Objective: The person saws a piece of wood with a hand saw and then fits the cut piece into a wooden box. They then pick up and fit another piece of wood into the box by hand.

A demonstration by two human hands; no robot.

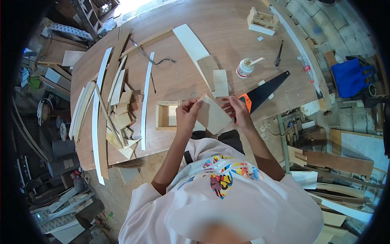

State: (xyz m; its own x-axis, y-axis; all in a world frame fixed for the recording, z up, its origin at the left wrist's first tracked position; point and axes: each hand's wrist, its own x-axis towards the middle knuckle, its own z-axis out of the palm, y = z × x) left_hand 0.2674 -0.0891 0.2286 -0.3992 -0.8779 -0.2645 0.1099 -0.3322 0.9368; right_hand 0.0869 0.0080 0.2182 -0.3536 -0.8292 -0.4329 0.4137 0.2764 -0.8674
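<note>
My left hand [189,116] pinches a thin, pale rectangular wooden board [214,115] at its upper left edge, tilted above the table's near edge. Just right of the board is my right hand [239,112], its fingers loosely bent and apart; I see nothing gripped in them. A handsaw [266,90] with an orange and black handle lies right behind that hand, which partly covers the handle. Beside my left wrist sits a small open wooden box [165,115]. Beyond the held board, a small wood block [220,83] rests against a long pale plank [191,42].
A white jar [245,68] with a stick in it stands on the wooden table [134,93]. Behind it are a small wooden crate [262,21] and a dark slim tool [279,53]. Long strips [101,118] and wood offcuts [124,107] crowd the left side. A plastic bottle [307,70] lies right.
</note>
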